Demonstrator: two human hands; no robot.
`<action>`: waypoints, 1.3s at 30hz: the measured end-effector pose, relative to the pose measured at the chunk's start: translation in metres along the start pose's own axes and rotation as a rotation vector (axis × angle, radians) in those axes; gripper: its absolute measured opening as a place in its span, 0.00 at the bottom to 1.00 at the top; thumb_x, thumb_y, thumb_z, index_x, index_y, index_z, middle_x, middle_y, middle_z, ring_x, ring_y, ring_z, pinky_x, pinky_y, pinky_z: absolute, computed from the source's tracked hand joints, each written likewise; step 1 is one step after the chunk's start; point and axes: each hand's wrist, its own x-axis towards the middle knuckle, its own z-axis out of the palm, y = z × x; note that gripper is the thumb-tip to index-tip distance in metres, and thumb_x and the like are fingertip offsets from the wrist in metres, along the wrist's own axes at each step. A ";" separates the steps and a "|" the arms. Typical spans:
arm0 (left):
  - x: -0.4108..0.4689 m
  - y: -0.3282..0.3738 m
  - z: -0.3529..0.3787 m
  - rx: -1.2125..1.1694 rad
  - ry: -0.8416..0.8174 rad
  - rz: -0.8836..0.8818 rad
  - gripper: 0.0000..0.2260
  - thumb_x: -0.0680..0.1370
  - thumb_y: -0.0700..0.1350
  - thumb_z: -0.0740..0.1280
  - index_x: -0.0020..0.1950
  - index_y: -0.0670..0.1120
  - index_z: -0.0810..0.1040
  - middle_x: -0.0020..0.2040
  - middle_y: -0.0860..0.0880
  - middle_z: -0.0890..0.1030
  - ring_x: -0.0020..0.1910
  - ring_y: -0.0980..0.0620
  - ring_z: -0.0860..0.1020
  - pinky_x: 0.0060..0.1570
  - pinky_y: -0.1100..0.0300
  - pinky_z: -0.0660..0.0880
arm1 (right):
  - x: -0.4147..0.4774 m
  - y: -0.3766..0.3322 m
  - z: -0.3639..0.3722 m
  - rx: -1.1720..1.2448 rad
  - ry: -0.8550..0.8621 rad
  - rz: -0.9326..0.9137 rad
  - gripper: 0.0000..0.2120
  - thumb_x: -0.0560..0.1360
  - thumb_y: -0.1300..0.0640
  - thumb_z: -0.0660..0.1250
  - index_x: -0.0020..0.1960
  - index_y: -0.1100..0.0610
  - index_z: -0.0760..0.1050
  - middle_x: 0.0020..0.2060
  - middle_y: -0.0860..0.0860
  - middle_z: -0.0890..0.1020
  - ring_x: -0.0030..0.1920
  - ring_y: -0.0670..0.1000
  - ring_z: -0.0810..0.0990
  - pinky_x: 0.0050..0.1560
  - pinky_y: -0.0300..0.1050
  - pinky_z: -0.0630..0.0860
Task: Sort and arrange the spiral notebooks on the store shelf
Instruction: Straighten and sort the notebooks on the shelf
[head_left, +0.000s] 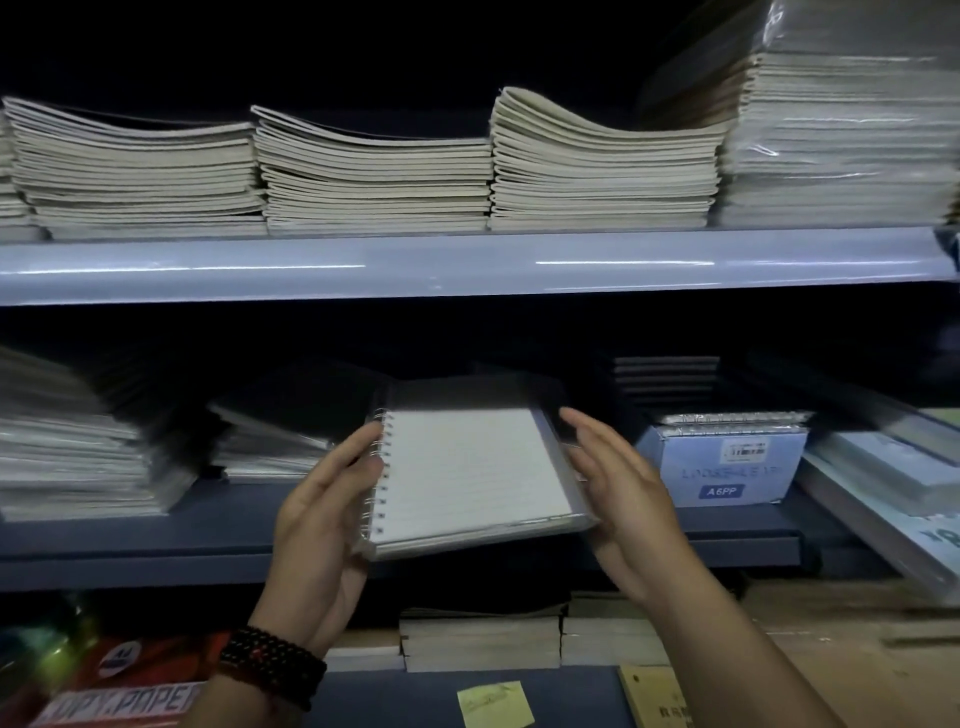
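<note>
A stack of clear-covered spiral notebooks (475, 467) with lined white pages is held in front of the middle shelf (218, 525). My left hand (324, 506) presses its spiral side with straight fingers. My right hand (618, 480) presses the opposite edge, fingers extended along it. The stack tilts slightly, its far end over the shelf. To the right stands another pile of spiral notebooks (727, 457) with a blue "A6PP" cover and a barcode label.
The upper shelf (467, 265) carries several piles of grey stapled notebooks (374, 176) and a plastic-wrapped pile (847, 135). Wrapped stacks (78, 457) lie left on the middle shelf, slanted books (883, 493) at right. Below are a red copy-paper pack (119, 691) and a yellow sticky note (496, 704).
</note>
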 end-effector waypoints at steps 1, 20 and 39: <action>0.001 -0.002 0.000 -0.022 0.013 0.001 0.18 0.76 0.39 0.68 0.66 0.47 0.80 0.60 0.45 0.84 0.60 0.45 0.82 0.46 0.59 0.83 | -0.001 -0.002 -0.001 0.031 -0.034 0.047 0.15 0.79 0.52 0.67 0.65 0.50 0.77 0.56 0.54 0.85 0.55 0.58 0.84 0.41 0.49 0.79; 0.134 -0.072 0.060 0.247 0.281 -0.173 0.26 0.84 0.56 0.58 0.72 0.37 0.72 0.69 0.34 0.75 0.64 0.33 0.75 0.61 0.38 0.73 | 0.097 0.027 -0.016 -0.615 0.290 -0.105 0.18 0.80 0.51 0.64 0.33 0.55 0.69 0.27 0.46 0.71 0.34 0.49 0.70 0.39 0.45 0.66; 0.149 -0.081 0.053 0.186 -0.067 -0.129 0.32 0.71 0.74 0.65 0.61 0.50 0.83 0.56 0.41 0.81 0.51 0.43 0.77 0.50 0.48 0.72 | 0.134 0.038 -0.035 -0.156 0.324 0.021 0.14 0.72 0.42 0.69 0.52 0.49 0.81 0.48 0.46 0.83 0.40 0.50 0.77 0.36 0.44 0.69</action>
